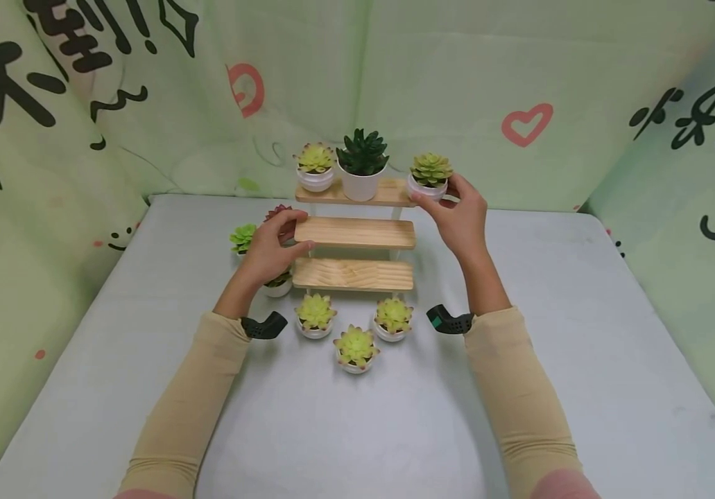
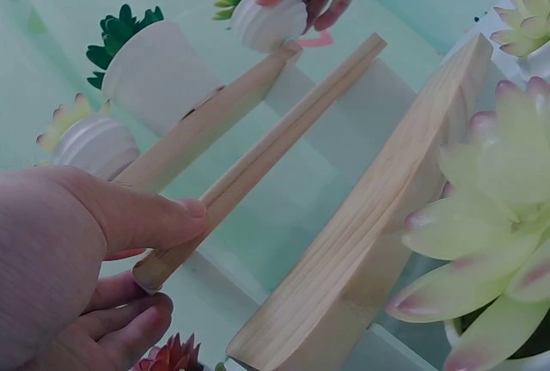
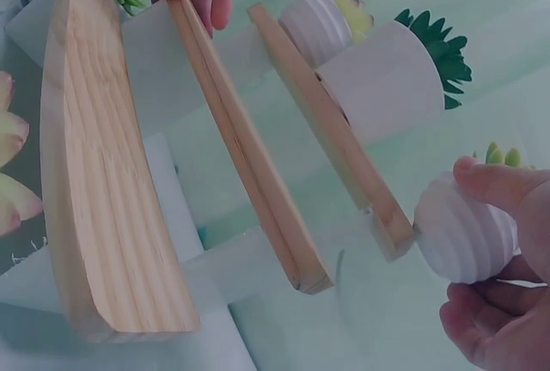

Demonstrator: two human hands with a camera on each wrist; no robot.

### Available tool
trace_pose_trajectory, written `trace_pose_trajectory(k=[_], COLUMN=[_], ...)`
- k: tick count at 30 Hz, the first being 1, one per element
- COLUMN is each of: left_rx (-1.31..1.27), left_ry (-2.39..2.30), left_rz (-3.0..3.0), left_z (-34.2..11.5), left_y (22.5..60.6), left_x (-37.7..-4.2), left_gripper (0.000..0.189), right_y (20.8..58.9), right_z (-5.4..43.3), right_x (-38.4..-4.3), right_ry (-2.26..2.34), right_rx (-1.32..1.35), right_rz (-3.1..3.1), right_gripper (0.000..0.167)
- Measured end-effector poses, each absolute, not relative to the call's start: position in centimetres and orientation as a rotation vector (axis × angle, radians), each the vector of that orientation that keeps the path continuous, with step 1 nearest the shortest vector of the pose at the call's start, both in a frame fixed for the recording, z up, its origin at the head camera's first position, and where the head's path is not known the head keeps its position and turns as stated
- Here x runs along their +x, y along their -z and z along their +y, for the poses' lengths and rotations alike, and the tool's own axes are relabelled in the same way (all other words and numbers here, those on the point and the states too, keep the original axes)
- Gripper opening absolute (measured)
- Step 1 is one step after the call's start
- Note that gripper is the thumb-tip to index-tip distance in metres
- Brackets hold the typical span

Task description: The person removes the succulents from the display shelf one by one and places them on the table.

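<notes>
Shelf (image 1: 353,275): stood at frame centre.
Left hand (image 1: 272,247): pinched the middle board (image 1: 355,233), left end.
Right hand (image 1: 464,216): gripped the plant (image 1: 430,172).
Plant: was above right of centre, by the top board (image 1: 397,192); probably best eased inward, kept level.

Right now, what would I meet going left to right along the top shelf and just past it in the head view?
Pink-tipped yellow-green succulent, dark green succulent, light green succulent, right hand gripping that last plant's pot.
</notes>
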State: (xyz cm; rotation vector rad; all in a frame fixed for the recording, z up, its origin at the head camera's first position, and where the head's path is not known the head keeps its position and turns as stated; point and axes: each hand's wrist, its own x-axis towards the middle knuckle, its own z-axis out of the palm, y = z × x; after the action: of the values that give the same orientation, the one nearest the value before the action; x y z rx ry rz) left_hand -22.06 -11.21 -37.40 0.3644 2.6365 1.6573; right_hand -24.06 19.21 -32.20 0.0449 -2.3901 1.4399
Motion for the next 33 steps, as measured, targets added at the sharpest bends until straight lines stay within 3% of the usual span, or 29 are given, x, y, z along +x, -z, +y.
trace_pose_trajectory(k=[33], left_rx=[0.362], left_ry=[-1.648], left_rz=[2.644], left_z=[-11.2], left_y=[37.5], left_x=[-22.1], left_gripper=[0.05], right_y=[33.1], right_z=[20.8], right_x=[-23.5], right_ry=[-1.431], right_rx=[0.017], right_rz=[-2.365], right_gripper=[0.055])
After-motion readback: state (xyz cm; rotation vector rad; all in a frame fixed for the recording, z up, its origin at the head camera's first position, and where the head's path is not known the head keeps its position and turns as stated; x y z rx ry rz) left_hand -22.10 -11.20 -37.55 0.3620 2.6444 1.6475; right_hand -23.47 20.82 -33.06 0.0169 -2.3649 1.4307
